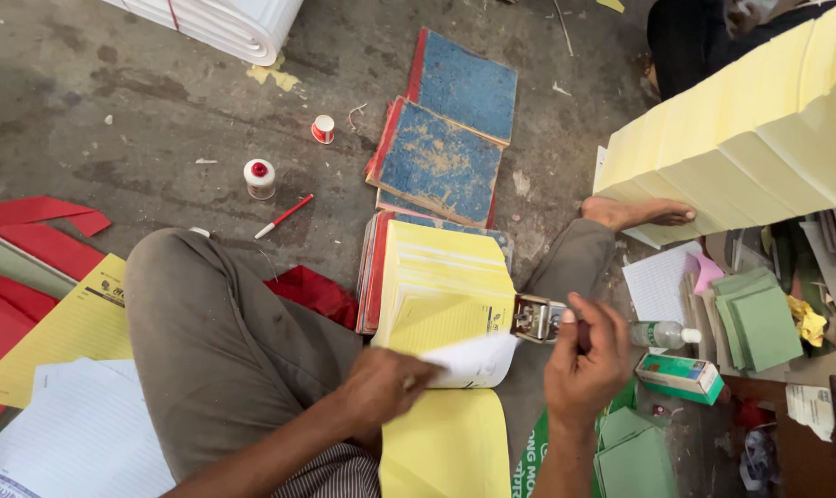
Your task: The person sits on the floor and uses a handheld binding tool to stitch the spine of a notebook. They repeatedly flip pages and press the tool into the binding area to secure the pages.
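Observation:
I sit cross-legged on a grey floor with an open book of yellow pages [441, 290] in front of me. My left hand [381, 383] pinches a curled white sheet [478, 360] lifted off the pad. My right hand [584, 360] grips the handle of a small metal stamping device [536, 318] that rests on the right edge of the yellow page. A loose yellow sheet [450, 447] lies below the pad, near my lap.
Blue-covered books with red spines [441, 161] lie beyond the pad. A tall yellow paper stack [750, 138] stands at right beside green card stacks [759, 318], a plastic bottle [662, 334] and a small green box [681, 373]. Two small pots [259, 175], a red-and-white pen [284, 217], and red, yellow and white sheets [58, 369] lie left.

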